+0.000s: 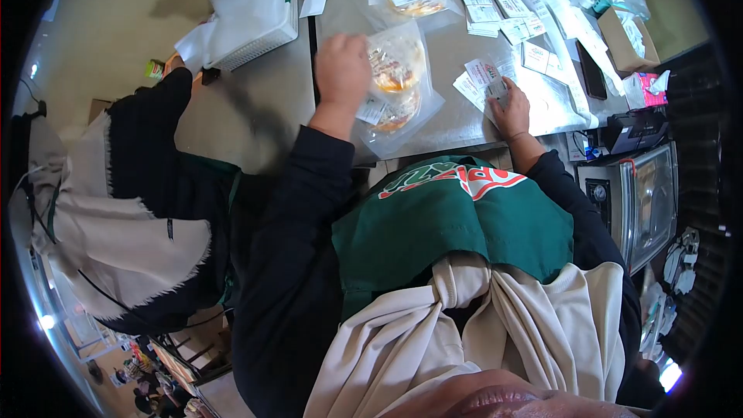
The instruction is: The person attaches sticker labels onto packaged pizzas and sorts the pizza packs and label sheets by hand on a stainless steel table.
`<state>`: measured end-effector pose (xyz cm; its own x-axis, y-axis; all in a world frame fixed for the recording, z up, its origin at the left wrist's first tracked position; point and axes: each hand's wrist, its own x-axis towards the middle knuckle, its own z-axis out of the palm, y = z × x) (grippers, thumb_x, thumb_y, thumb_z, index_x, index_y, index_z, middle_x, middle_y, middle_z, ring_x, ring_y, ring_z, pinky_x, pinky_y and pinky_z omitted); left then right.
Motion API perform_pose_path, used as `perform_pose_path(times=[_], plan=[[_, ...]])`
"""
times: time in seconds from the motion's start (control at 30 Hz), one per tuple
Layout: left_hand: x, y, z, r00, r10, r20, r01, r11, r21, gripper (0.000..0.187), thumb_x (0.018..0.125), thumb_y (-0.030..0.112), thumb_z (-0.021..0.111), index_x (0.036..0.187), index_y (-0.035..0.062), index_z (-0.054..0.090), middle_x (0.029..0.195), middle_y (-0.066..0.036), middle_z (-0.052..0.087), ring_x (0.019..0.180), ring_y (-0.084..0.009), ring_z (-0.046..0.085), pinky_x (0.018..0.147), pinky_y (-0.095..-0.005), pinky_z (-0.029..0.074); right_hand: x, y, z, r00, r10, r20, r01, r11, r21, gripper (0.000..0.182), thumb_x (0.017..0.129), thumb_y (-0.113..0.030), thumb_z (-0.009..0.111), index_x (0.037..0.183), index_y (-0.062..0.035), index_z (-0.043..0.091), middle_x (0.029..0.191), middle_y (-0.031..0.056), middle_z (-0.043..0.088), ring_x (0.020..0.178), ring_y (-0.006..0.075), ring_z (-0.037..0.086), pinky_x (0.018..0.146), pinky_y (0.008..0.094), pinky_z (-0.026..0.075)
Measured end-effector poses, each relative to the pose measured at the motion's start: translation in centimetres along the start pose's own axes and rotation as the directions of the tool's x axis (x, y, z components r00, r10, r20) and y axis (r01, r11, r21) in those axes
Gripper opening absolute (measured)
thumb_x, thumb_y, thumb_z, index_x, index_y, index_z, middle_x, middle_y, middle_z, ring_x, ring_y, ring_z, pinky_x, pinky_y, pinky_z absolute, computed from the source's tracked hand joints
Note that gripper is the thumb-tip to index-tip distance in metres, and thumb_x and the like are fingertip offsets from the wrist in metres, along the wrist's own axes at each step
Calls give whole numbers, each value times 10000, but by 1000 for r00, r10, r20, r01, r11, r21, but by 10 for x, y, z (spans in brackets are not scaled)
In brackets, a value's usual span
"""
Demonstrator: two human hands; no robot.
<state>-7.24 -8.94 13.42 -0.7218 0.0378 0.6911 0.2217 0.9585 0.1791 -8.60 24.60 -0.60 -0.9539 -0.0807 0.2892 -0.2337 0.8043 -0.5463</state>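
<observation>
My left hand (343, 70) is raised beside a clear plastic bag, its fingers curled in. Whatever those fingers may hold is hidden. In the bag lie round flat breads with a browned topping, like small pizzas (397, 70), and a printed label (371, 111) shows near its lower left. Over on the right, my right hand (511, 112) is closed on a few printed labels (484, 73) at the metal table's front edge. More bagged pizzas (418, 1) lie farther back.
Stacks of printed labels (480, 4) and a long paper strip (569, 27) cover the table's right. A dark phone (591, 71) and a cardboard box (628, 37) stand beyond. At left, a co-worker's sleeve (159, 112) reaches near a white basket (259, 35) of plastic bags.
</observation>
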Motion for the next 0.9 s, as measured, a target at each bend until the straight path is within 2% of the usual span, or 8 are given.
perform_pose_path(times=[0.07, 0.17, 0.27, 0.33, 0.4, 0.5, 0.73, 0.9], plan=[[-14, 15, 9, 998, 19, 60, -17, 999, -30, 136, 719, 66, 612, 851, 96, 628, 788, -97, 538, 775, -309, 540, 680, -414, 441, 6, 11, 4, 1000, 5, 11, -6, 996, 93, 417, 779, -195, 672, 1162, -90, 544, 963, 147, 613, 873, 323, 576, 820, 399, 440], [-27, 26, 3, 995, -11, 102, 13, 1000, -21, 228, 718, 56, 606, 943, 91, 611, 793, -103, 531, 793, -314, 539, 701, -411, 442, 16, 15, 2, 924, 324, 202, -377, 857, 353, 221, 825, -135, 611, 1025, -44, 596, 844, 112, 634, 760, 249, 609, 734, 342, 478], [-37, 24, -2, 986, -120, 119, 120, 993, 7, 292, 725, 48, 594, 1015, 78, 590, 801, -115, 534, 803, -322, 544, 714, -419, 444, 22, -2, -20, 825, 479, 300, -540, 509, 671, 128, 836, -94, 580, 933, -12, 593, 803, 79, 626, 730, 176, 616, 672, 297, 492], [-43, 19, -6, 972, -187, 144, 189, 982, 5, 303, 731, 43, 585, 1033, 67, 579, 811, -125, 541, 802, -330, 549, 714, -427, 446, 19, -24, -42, 757, 424, 498, -628, 259, 734, 110, 810, -68, 591, 899, -4, 583, 807, 74, 619, 715, 163, 617, 637, 291, 496], [-49, 13, -9, 956, -235, 177, 241, 970, -16, 294, 737, 39, 576, 1030, 56, 572, 819, -135, 550, 794, -338, 554, 707, -434, 448, 18, -61, -73, 616, 335, 712, -776, 104, 622, 122, 755, -7, 605, 868, -9, 557, 771, 71, 588, 700, 173, 615, 615, 277, 506], [-49, 9, -9, 978, -165, 130, 174, 983, -57, 267, 743, 38, 571, 1010, 51, 573, 817, -143, 560, 764, -344, 560, 681, -440, 453, 12, -99, -79, 410, 247, 878, -910, 170, 378, 152, 760, -24, 604, 904, 22, 586, 826, 132, 626, 691, 213, 643, 616, 324, 544], [-50, 10, -9, 965, -177, 193, 192, 980, -58, 198, 757, 49, 574, 953, 65, 596, 808, -123, 573, 744, -322, 568, 668, -429, 456, 27, -146, -12, 342, 249, 906, -937, 20, 349, 122, 829, -64, 572, 926, 11, 578, 839, 115, 615, 747, 218, 638, 706, 382, 542], [-50, 12, -11, 973, -160, 165, 176, 980, -88, 173, 754, 58, 585, 925, 71, 596, 787, -122, 564, 738, -335, 565, 659, -433, 460, 42, -148, 35, 388, 213, 896, -903, -103, 416, 126, 861, -52, 527, 975, 3, 528, 816, 109, 584, 718, 230, 621, 735, 402, 554]])
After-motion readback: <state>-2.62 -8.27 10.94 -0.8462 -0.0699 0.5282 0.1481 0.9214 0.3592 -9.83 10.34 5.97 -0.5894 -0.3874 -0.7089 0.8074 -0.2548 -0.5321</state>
